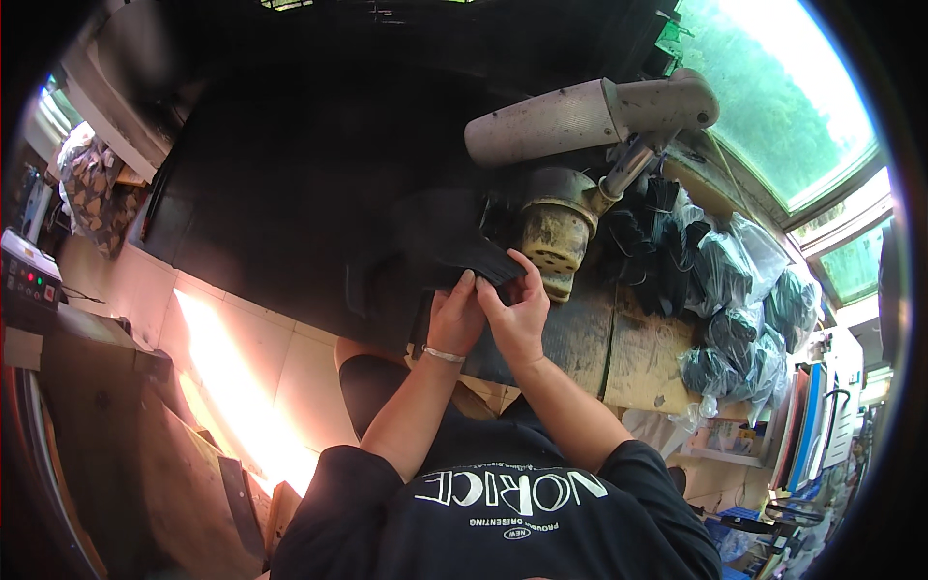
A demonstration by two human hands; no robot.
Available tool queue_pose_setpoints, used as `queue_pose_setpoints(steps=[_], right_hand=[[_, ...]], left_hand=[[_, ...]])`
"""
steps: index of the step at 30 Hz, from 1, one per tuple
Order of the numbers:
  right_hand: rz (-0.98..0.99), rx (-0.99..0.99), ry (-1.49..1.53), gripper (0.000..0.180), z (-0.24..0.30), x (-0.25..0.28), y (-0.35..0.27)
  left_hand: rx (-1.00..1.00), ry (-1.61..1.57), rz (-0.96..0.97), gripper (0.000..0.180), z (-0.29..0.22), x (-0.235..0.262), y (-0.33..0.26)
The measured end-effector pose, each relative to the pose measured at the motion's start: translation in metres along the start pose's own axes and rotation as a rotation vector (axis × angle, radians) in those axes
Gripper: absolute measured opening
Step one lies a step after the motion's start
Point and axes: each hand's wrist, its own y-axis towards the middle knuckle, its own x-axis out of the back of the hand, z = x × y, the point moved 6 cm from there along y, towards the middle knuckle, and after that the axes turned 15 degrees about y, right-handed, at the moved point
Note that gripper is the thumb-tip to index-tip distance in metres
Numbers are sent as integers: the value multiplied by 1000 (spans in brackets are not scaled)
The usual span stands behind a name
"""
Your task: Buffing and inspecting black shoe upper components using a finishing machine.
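Both my hands hold a black shoe upper point(440, 246) in front of a worn yellowish machine head point(551, 237). My left hand point(456, 314), with a thin bracelet on the wrist, pinches the piece's near edge. My right hand point(517, 309) grips the same edge right beside it, thumb up toward the machine. The black piece stretches left and away from my fingers. A grey padded arm point(580, 116) of the machine reaches over it from the upper right.
Clear bags of black parts point(744, 309) are piled at the right on a worn wooden bench point(628, 348). A dark mat point(280, 184) covers the floor ahead, pale tiles point(242, 348) lie at the left, and a brown cabinet point(116, 435) stands at lower left.
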Motion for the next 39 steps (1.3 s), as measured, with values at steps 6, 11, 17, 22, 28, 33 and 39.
queue_pose_setpoints(steps=[6, 11, 17, 22, 28, 33, 39], right_hand=[[5, 67, -30, 58, -3, 12, 6], [211, -66, -464, 56, -59, 92, -39], [398, 97, -610, 31, -72, 102, -64], [398, 144, -643, 29, -71, 101, -63], [401, 151, -657, 29, -69, 101, -62], [410, 151, -662, 29, -70, 101, -62], [414, 145, -660, 29, -69, 99, -64]], left_hand=[[16, -18, -27, 26, 3, 6, 28], [35, -54, 33, 20, -8, 9, 77], [64, 33, 164, 17, -18, 8, 117], [126, 11, 132, 21, -10, -1, 131], [128, 28, 105, 21, -16, -21, 127], [150, 32, 105, 24, -16, -20, 120], [154, 41, 110, 26, -14, -10, 111]])
